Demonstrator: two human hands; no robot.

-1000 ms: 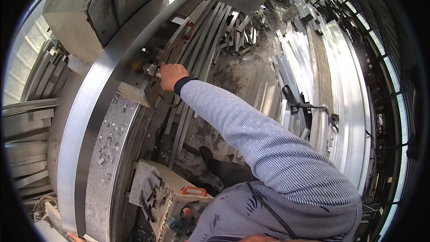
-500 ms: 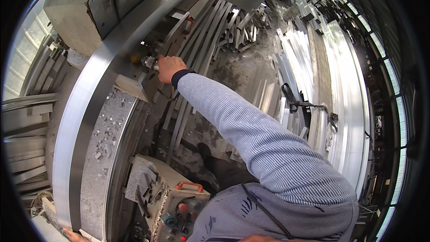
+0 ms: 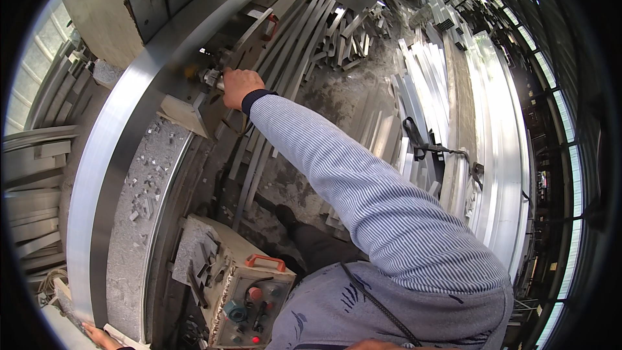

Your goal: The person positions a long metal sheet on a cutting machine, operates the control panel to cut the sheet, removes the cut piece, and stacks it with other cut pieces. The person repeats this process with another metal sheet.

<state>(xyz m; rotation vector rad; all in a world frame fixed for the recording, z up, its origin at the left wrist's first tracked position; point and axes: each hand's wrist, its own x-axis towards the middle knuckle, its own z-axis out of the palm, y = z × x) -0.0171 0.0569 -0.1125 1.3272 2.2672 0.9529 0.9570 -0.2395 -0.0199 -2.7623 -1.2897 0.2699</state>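
You look to be at the setting-up step: steadying the bar (image 3: 80,220) with one hand, working the metal fitting (image 3: 209,78) with the other. My read only.

Bar: lies lengthwise along the left side of the bench (image 3: 123,298), near end at the bench's near-left corner, far end running off past the cream housing (image 3: 103,19). Small offcuts (image 3: 148,204) are scattered on the bench to its right.

Right hand (image 3: 242,87): fingers curled round the near end of the fitting, by the bench's right edge, just beyond the upright plate (image 3: 208,115). Thumb side partly hidden.

Left hand (image 3: 101,337): at the bar's near end, fingers at its edge. Can't tell whether it grips or just rests; the frame cuts it off.

Next move, I'd say, calls for a firm right hand on the fitting and a steady left, so the bar doesn't creep. Watch the sleeve (image 3: 363,181) near the fitting.

Versus one second ago: your view is shifted, so bar, bench and fitting sit further left in frame. More of the control box (image 3: 223,262) shows, its buttons now clear of your top. More of the left hand shows too. Right hand is on the same fitting; no visible change in how the bar lies on the bench.
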